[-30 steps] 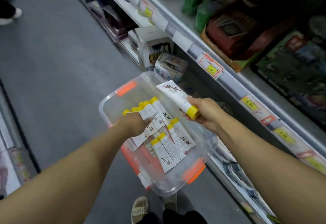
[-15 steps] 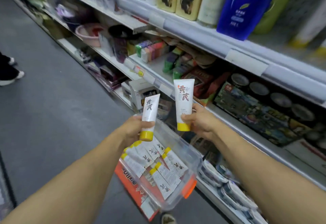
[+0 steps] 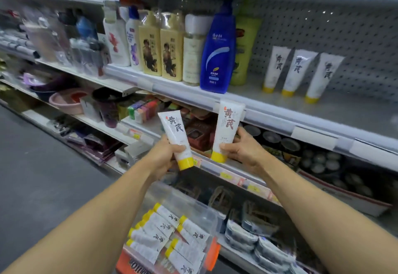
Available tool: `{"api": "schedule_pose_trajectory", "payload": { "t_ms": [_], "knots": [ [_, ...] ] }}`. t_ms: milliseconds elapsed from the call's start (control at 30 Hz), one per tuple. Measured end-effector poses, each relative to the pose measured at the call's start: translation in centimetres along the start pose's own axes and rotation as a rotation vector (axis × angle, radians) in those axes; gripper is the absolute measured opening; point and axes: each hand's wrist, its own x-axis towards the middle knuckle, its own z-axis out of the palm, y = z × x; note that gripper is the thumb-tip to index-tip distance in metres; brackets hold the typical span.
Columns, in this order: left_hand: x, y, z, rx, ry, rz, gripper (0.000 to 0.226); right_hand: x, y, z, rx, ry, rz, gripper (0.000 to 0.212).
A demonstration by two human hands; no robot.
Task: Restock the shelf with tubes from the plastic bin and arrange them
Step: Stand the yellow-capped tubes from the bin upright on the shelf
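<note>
Now we are gripping a tube in each hand, left hand point(image 3: 163, 157) and right hand point(image 3: 241, 151), low near the caps; they look light, soft-walled, squeezable.

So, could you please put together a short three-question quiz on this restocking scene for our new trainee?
1. How many tubes already stand on the shelf?
2. True or false: both hands hold a tube cap-down.
3. Which bottle stands nearer the standing tubes: A) blue bottle, B) green bottle?

Key:
1. Three: the standing tubes.
2. True: the left hand grips the left tube; the right hand grips the right tube.
3. B: the green bottle, not the blue bottle.
</note>
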Motion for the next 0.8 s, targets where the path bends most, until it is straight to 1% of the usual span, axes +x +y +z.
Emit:
{"api": "schedule_pose_trajectory", "payload": {
  "t_ms": [100,200,267,333,467,633,800],
  "knots": [
    [0.4,1.5,3.1,0.071,-0.021,0.103,0.053,-1.3,-1.6,-2.8,-0.034,0.079,-0.067,0.059],
    [0.8,2.8,6.1,0.217,-0.082,0.206,0.064,-2.6,-3.2,-5.8,-0.093,0.192,-0.137,0.058],
    [0.9,3.7,8.3,0.285,-0.134,0.261,0.068,-3.2,-4.2,-7.8,-0.131,0.257,-0.175,0.061],
    [1.1,4.8,10.9,0.309,-0.176,0.301,0.066,-3.5,-5.1,-10.1,-0.169,0.329,-0.215,0.065],
    [2.3,6.6,16.1,0.347,-0.247,0.335,0.065,-3.5,-6.7,-15.0,-0.203,0.467,-0.275,0.062],
    [4.5,8.4,22.4,0.393,-0.274,0.419,0.062,-2.1,-8.6,-21.9,-0.262,0.595,-0.277,0.053],
    [7.2,9.0,28.0,0.412,-0.312,0.425,0.061,0.8,-9.9,-27.9,-0.32,0.688,-0.245,0.051]
  ]
}}
